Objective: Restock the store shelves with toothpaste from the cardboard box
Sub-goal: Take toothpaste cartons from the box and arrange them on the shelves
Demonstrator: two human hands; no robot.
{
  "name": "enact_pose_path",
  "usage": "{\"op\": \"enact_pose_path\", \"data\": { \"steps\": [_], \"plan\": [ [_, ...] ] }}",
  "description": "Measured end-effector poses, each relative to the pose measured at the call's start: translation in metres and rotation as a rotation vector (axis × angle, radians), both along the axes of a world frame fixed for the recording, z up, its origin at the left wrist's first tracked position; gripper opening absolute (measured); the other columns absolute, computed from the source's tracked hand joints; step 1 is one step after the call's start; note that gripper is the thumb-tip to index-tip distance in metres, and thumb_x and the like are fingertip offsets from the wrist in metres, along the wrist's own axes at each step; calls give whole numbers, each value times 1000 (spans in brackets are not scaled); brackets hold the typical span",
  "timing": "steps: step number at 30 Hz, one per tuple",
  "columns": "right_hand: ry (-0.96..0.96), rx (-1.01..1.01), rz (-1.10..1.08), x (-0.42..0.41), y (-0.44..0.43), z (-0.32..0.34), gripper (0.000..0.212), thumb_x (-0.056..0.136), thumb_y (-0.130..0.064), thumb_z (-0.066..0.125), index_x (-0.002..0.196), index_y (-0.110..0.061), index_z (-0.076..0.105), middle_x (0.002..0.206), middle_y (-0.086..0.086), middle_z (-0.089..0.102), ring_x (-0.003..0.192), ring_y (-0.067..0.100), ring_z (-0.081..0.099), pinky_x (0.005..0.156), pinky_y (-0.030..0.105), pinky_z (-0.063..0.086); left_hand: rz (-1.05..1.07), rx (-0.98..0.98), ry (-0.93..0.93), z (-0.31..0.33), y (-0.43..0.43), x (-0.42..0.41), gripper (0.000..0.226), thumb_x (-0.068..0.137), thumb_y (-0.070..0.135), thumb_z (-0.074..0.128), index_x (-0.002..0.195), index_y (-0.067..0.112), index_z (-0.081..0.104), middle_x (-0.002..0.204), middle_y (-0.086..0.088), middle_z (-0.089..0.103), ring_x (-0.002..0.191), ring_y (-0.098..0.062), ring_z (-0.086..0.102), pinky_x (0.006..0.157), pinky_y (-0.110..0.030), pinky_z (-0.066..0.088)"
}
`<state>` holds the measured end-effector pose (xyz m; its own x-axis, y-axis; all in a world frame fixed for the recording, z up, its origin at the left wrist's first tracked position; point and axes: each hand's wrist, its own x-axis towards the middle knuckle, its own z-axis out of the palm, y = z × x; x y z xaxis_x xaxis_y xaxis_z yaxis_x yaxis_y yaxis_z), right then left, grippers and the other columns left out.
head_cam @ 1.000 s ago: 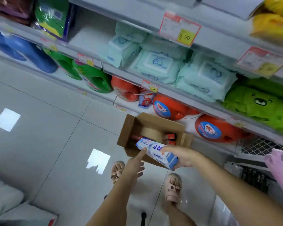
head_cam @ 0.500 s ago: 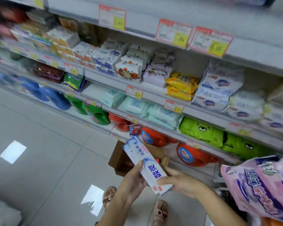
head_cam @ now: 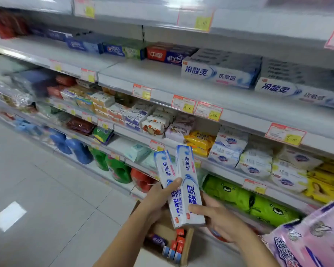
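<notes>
Two white-and-blue toothpaste boxes stand upright side by side in front of me. My left hand (head_cam: pixel 158 197) grips the left toothpaste box (head_cam: pixel 165 170), thumb across its front. My right hand (head_cam: pixel 218 218) holds the right toothpaste box (head_cam: pixel 188 178) from below and the side, thumb on its front. Below my hands the open cardboard box (head_cam: pixel 187 245) sits on the floor with several small toothpaste boxes (head_cam: pixel 175 245) inside. On a higher shelf (head_cam: pixel 152 78), matching white-and-blue toothpaste boxes (head_cam: pixel 220 72) lie in stacks at the right.
Other toothpaste brands (head_cam: pixel 123 50) fill the back of that shelf. Soap and wipes (head_cam: pixel 228 149) sit on the shelves below, detergent bottles (head_cam: pixel 118 168) on the lowest. A pink packet (head_cam: pixel 307 239) juts in at the lower right. Tiled aisle floor (head_cam: pixel 46 199) lies to the left.
The view has swung up from the floor box to the shelves. Both hands rose with the toothpaste, and two boxes now show side by side, standing upright.
</notes>
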<state>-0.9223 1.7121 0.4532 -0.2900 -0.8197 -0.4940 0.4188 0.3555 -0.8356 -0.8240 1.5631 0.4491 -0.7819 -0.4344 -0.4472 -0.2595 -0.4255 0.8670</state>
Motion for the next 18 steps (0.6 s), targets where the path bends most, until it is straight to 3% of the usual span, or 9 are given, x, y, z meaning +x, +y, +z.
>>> {"op": "enact_pose_path", "data": {
  "steps": [3,7,11,14,17,18],
  "plan": [
    [93,-30,-11,-5,8,30,62,65,-23,77,122,-23,54,111,4,71,99,23,68,74,36,56,-64,-74,3,29,6,-10,48,76,45,63,112,14,62,97,-7,74,91,-29,71,87,-51,53],
    [247,-72,9,-10,17,69,40,75,-28,77,111,-30,61,107,1,72,93,21,70,75,39,57,-152,-160,98,68,21,-19,30,88,39,52,108,18,60,89,-3,75,78,-17,72,62,-27,55],
    [410,-157,-68,-12,26,105,34,78,-46,67,110,-43,59,113,-16,67,102,5,65,87,42,55,-261,-267,174,120,32,-36,49,83,48,57,120,16,59,106,-6,73,97,-22,69,87,-38,54],
    [519,-207,-119,-9,36,131,40,77,-52,57,116,-49,48,117,-29,56,101,-9,60,78,34,59,-319,-365,229,156,40,-53,36,89,33,58,122,18,56,103,0,73,94,-18,70,80,-30,57],
    [705,-165,-215,-14,45,146,45,81,-56,52,123,-42,45,118,-27,54,97,-9,58,74,20,56,-491,-549,246,183,46,-74,42,85,32,67,123,22,53,102,-3,73,91,-36,66,79,-48,52],
    [799,-126,-268,-20,48,149,41,83,-57,52,119,-37,49,114,-23,58,94,-7,59,74,19,55,-571,-622,223,190,47,-83,47,81,33,70,123,23,52,98,-2,73,81,-38,65,71,-50,50]
  ]
}}
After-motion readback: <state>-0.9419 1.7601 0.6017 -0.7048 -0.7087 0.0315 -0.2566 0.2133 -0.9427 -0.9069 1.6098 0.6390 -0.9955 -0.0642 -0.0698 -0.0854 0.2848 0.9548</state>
